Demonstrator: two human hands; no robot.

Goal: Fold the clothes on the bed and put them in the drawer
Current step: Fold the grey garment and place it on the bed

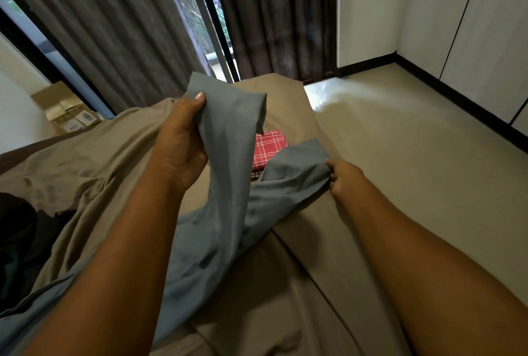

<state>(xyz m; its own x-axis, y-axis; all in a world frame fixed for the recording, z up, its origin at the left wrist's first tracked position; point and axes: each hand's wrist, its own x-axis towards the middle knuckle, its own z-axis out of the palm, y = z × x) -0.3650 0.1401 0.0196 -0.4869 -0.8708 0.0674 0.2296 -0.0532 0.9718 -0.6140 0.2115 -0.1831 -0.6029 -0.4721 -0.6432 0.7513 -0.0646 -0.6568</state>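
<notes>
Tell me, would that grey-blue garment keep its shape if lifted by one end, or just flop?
Probably floppy: the garment sags in soft folds between the left hand and the right hand. Likely light, since each hand's fingers alone hold an end up. It seems unlikely to slide; its lower part lies bunched on the bed.

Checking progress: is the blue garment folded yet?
Not folded: the garment hangs loose between the left hand and right hand, each gripping an end.

I have only the wide head view, looking forward and down from close behind the left hand and right hand, the bed just beyond them.
</notes>
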